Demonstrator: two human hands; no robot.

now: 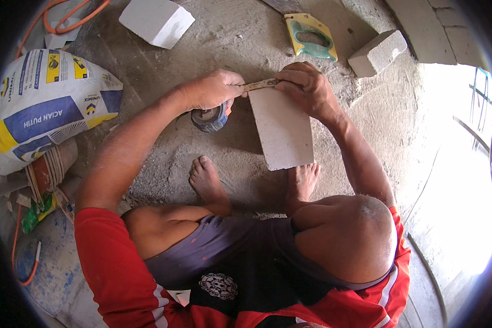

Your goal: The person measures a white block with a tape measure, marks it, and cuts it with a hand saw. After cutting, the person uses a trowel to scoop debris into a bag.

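A pale lightweight concrete block [285,131] stands between my hands, its near end close to my right foot. Across its far edge lies a short, worn strip [259,85], perhaps a folding rule or a piece of wood. My left hand [219,88] pinches the strip's left end and also has a dark blue tape measure [210,119] hanging beneath the palm. My right hand [305,84] grips the strip's right end, its fingers over the block's far right corner. Part of the strip is hidden by my fingers.
A handsaw with a yellow and green handle [311,37] lies beyond my right hand. Cut blocks rest at far left [156,22] and far right [377,53]. A mortar sack [57,106] and an orange hose [71,26] are at left. Grit [164,174] covers the floor near my feet.
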